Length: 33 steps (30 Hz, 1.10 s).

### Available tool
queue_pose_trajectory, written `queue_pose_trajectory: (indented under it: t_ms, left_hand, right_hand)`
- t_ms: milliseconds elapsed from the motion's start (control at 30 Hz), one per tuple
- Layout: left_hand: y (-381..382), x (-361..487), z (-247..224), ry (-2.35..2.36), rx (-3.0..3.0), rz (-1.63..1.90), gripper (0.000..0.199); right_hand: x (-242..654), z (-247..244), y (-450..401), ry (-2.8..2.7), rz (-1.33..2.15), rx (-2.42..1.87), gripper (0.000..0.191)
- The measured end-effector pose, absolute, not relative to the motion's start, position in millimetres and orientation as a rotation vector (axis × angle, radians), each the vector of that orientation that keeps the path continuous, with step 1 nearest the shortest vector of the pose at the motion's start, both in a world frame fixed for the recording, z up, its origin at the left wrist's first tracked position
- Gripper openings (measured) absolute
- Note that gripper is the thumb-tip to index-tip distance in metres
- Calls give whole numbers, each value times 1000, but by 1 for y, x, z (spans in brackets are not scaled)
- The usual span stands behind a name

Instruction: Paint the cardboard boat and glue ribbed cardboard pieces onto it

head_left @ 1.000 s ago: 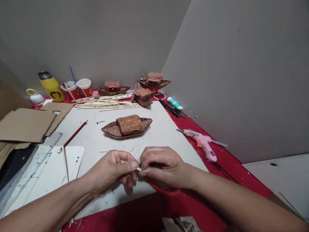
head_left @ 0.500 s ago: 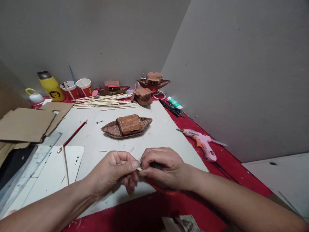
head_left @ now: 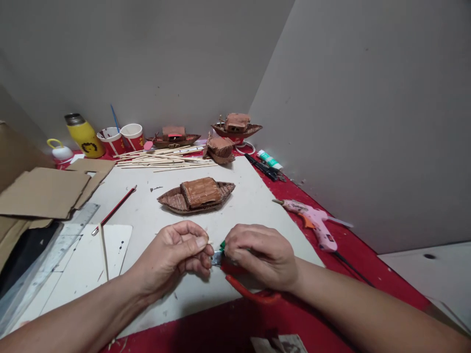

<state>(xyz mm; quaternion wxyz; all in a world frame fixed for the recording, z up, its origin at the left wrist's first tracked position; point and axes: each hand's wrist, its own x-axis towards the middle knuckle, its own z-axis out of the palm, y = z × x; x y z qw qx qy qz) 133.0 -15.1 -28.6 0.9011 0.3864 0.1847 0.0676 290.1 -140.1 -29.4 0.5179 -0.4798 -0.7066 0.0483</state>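
My left hand pinches a small pale stick piece between thumb and fingertips, low in the middle of the view. Close beside it on the right, my right hand is wrapped round a tool with red-orange handles, a green part and a metal head. The metal head points at my left fingertips; whether it touches them I cannot tell. Beyond both hands a brown model boat with a ribbed roof rests upright on the white board.
A pink glue gun lies on the red cloth at the right. Thin sticks, more model boats, cups and a yellow bottle stand behind. Cardboard, a pencil and a ruler are at the left.
My hands have moved slightly apart. The tool's metal head and green part now show between them, and more of its red-orange handle is visible. The whole view has shifted a little.
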Motion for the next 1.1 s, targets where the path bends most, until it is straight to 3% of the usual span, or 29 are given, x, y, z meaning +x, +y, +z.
queue_pose_trajectory:
  t_ms: [367, 533, 633, 933, 1100]
  left_hand:
    - [-27, 132, -32, 454, 1008, 243, 46]
    - [-26, 126, -29, 483, 1330, 305, 24]
    - [-30, 124, -24, 516, 1568, 469, 25]
    - [-30, 126, -29, 355, 1915, 475, 6]
    - [-33, 123, -31, 374, 2045, 478, 4]
  right_hand:
    - [283, -26, -141, -1752, 331, -1374, 14]
    - [289, -26, -142, -1695, 345, -1524, 10]
    - [287, -22, -143, -1691, 313, -1489, 11]
    - [286, -28, -140, -1793, 189, -1413, 13]
    - [282, -29, -141, -1807, 83, -1393, 12]
